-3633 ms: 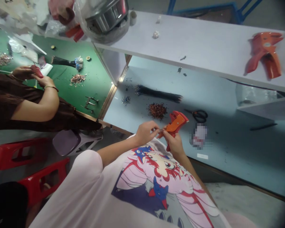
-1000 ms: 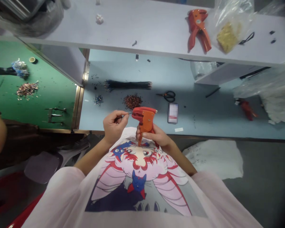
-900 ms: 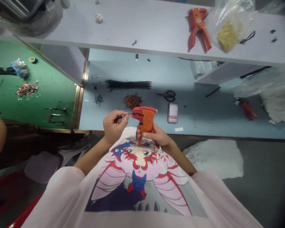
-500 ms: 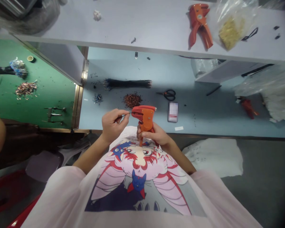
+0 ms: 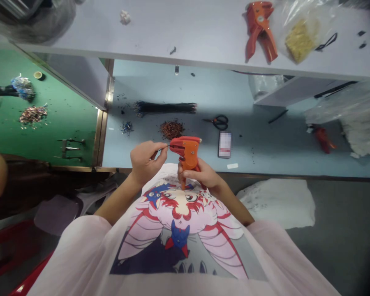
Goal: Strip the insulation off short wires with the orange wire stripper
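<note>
The left hand (image 5: 145, 158) is shut in a tight little pinch. Its grip has hold of a thin black wire (image 5: 164, 147) between the finger and thumb. The right hand (image 5: 197, 174) is curled closed around the handle of an orange wire stripper (image 5: 188, 155), and its grip holds the tool up in the air, above the front edge of the surface.

The wire lies almost flat and points to 3 o'clock, from the left hand to the stripper. The stripper's nose points to 9 o'clock, back at the wire, and its handle hangs down to 6 o'clock. The wire's end is right at the nose, but I cannot tell if it is inside. The left hand is the one nearer to the nose, and the right hand is lower, under the tool.

On the pale blue surface (image 5: 249, 158), at 12 o'clock from the hands, lies a long bundle of black wires (image 5: 165, 108). Just below it is a small pile of copper-colored bits (image 5: 172, 129). Black-handled scissors (image 5: 220, 122) lie at 2 o'clock. Up on the white shelf (image 5: 172, 61), a second orange wire stripper (image 5: 259, 28) rests at 1 o'clock.
</note>
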`<state>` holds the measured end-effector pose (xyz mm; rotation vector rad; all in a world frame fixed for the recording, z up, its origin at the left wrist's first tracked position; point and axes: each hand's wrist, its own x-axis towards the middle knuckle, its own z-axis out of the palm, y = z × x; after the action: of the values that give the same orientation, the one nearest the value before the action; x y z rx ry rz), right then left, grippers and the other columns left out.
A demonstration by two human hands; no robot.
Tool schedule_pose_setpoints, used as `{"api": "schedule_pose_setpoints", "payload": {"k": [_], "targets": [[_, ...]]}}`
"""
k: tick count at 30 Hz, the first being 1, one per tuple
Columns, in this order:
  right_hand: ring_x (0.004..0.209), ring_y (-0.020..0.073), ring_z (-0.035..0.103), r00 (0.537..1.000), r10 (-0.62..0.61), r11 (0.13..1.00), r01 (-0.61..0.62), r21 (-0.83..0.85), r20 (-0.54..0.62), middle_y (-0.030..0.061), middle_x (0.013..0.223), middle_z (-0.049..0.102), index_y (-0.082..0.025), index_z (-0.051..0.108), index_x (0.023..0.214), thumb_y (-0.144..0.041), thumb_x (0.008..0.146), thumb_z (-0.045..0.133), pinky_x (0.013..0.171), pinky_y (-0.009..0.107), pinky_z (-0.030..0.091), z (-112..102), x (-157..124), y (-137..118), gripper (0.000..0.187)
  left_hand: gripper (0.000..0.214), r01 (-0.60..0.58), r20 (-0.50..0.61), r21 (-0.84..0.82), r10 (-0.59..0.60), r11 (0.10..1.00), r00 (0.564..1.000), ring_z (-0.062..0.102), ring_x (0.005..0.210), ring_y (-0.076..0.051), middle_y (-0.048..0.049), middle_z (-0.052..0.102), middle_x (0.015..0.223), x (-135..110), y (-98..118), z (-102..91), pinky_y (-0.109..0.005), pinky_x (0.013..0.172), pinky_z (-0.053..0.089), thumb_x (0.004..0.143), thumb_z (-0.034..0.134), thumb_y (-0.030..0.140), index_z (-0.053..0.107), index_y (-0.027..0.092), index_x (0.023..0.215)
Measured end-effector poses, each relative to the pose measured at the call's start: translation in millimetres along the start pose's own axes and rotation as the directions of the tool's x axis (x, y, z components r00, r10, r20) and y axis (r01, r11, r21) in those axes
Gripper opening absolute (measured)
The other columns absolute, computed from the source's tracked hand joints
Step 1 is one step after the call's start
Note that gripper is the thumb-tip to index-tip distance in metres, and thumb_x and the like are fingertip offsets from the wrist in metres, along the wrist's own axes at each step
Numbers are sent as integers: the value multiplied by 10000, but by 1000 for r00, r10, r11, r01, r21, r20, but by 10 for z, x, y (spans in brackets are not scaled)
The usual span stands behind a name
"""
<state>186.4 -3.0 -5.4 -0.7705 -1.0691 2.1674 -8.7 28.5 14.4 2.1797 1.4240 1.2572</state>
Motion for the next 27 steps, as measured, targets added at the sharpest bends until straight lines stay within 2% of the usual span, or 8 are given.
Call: {"api": "schedule_pose_setpoints", "payload": {"k": [4, 8, 16, 22, 27], "targets": [[603, 122, 578, 1000, 3, 1000, -3, -7, 0, 13, 687, 599, -131, 537, 891, -297, 788, 646, 574, 260, 516, 7, 1, -6, 223, 43, -68, 4, 41, 68, 997, 998, 379, 481, -74, 52, 455, 497, -1, -14, 2, -217, 524, 310, 761, 608, 175, 650, 174, 768], [574, 125, 573, 1000, 13, 999, -14, -34, -5, 13, 655, 595, -129, 544, 839, -326, 790, 642, 548, 258, 503, 20, 6, -10, 226, 38, -73, -10, 31, 74, 997, 997, 375, 476, -73, 51, 455, 497, -10, -24, 5, -218, 522, 307, 758, 613, 174, 649, 166, 767], [473, 112, 550, 1000, 8, 994, -9, -109, -13, 4, 555, 579, -129, 538, 718, -391, 799, 617, 477, 225, 444, -31, 66, 72, 285, 67, 27, 29, -19, -26, 999, 999, 396, 476, -71, 52, 451, 495, -6, -52, 39, -206, 519, 312, 771, 595, 194, 654, 164, 759], [373, 91, 480, 999, -10, 982, 1, -191, -48, -11, 427, 520, -152, 496, 584, -475, 771, 600, 394, 197, 352, -34, 172, 157, 388, 119, 141, 107, -25, -138, 990, 985, 457, 500, -81, 11, 591, 587, -34, -104, 91, -196, 519, 346, 784, 543, 178, 658, 162, 758], [330, 92, 437, 991, -3, 975, -26, -222, -132, -31, 402, 474, -165, 474, 586, -562, 713, 597, 355, 194, 287, -87, 280, 269, 435, 144, 219, 119, -53, -211, 974, 970, 487, 497, -84, 6, 621, 611, -60, -220, 189, -185, 499, 355, 779, 511, 171, 654, 173, 762]]}}
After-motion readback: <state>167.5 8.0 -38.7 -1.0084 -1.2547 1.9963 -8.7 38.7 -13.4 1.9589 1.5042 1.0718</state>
